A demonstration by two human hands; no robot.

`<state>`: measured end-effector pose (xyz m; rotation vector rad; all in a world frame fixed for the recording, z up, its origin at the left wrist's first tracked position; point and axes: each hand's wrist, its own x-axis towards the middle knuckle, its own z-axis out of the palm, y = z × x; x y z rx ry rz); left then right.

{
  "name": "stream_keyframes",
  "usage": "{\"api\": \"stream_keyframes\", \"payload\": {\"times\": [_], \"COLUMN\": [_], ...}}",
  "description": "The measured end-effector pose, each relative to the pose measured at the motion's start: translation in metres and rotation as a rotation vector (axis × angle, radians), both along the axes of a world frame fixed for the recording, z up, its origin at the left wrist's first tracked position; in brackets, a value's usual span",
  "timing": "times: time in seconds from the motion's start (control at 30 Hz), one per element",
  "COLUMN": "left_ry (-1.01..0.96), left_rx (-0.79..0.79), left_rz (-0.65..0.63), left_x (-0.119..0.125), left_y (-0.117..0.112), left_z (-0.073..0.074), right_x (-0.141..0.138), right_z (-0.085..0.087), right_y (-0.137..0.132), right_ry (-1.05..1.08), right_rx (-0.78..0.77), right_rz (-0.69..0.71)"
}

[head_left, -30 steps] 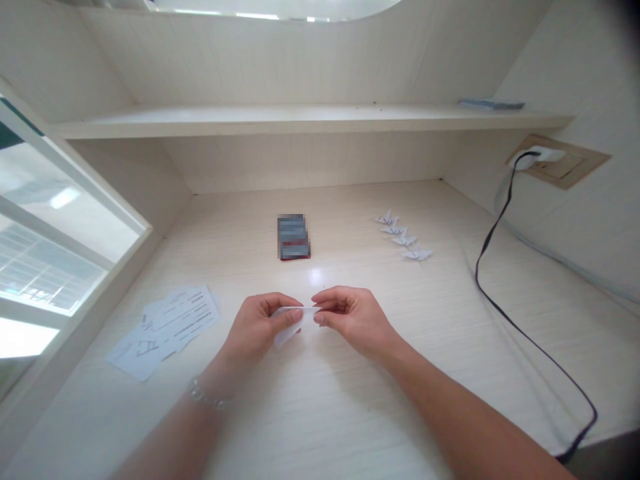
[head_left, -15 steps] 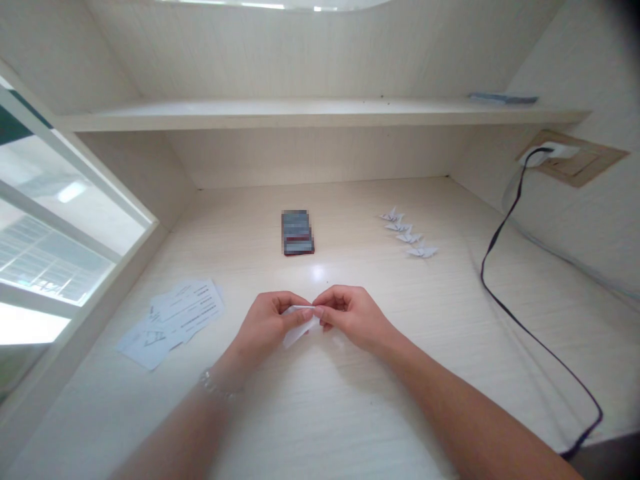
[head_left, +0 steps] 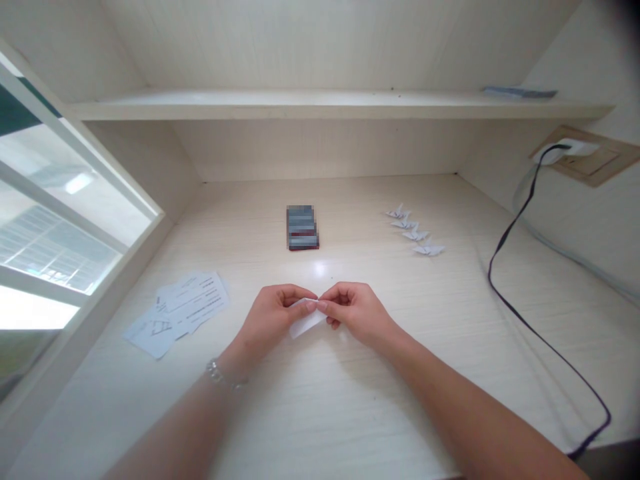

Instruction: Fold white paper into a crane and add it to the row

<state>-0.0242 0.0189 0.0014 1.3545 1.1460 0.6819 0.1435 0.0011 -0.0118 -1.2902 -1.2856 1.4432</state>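
Both hands meet over the middle of the pale wooden desk (head_left: 350,400), pinching a small white folded paper (head_left: 306,322) between them. My left hand (head_left: 273,320) grips the paper's left side with thumb and fingers closed; a thin bracelet circles that wrist. My right hand (head_left: 357,312) pinches the paper's upper right edge with fingers curled. Part of the paper is hidden by the fingers.
A row of several small folded paper cranes (head_left: 414,231) lies at the back right. A dark phone (head_left: 302,228) lies at the back centre. Loose printed paper slips (head_left: 177,312) lie at the left. A black cable (head_left: 520,267) runs from a wall socket (head_left: 570,148). A shelf (head_left: 320,105) hangs above.
The hands have drawn closer together on the paper, and the right fingers now pinch near the left thumb. The camera has tilted slightly.
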Motion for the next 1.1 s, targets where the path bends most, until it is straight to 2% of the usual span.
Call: {"api": "stream_keyframes", "payload": {"times": [0.27, 0.53, 0.67, 0.83, 1.1], "left_ry": [-0.091, -0.244, -0.338, -0.324, -0.374], "left_rx": [-0.028, -0.066, -0.094, -0.094, -0.106], "left_rz": [0.1, 0.136, 0.156, 0.121, 0.107], "left_x": [0.0013, 0.0039, 0.0047, 0.0037, 0.0023], "left_y": [0.0001, -0.0024, -0.0023, -0.0017, -0.0021], "left_z": [-0.0037, -0.0072, -0.009, -0.0095, -0.0072], "right_x": [-0.0006, 0.0019, 0.0026, 0.0019, 0.0004], "right_z": [-0.0003, -0.0007, 0.0004, 0.0016, 0.0012], "right_y": [0.0012, 0.0014, 0.0017, 0.0015, -0.0004], "right_ry": [0.032, 0.044, 0.094, 0.099, 0.222], "right_rx": [-0.048, -0.135, -0.136, -0.103, -0.136], "right_rz": [-0.017, 0.046, 0.036, -0.016, 0.003]}}
